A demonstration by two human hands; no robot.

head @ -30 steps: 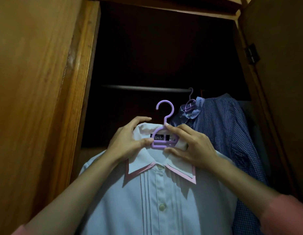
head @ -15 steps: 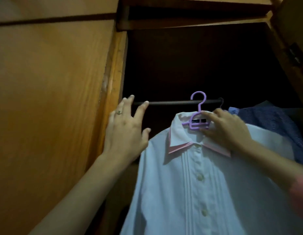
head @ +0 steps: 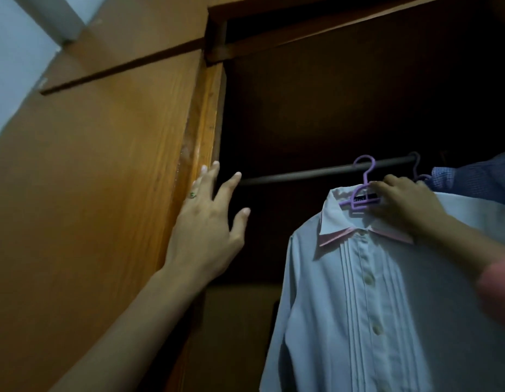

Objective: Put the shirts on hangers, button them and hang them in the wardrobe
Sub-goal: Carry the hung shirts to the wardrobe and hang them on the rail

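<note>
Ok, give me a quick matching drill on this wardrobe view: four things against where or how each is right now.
1. white shirt
2. blue checked shirt
3. left hand
4. right hand

a. fingers spread, holding nothing, by the door edge
b. at the far right by the rail
c. gripping the purple hanger
d. buttoned, on the purple hanger

Pairs: 1-d, 2-b, 3-a, 4-c

Glossy wood wardrobe (head: 110, 193), plastic hanger (head: 361, 190)
</note>
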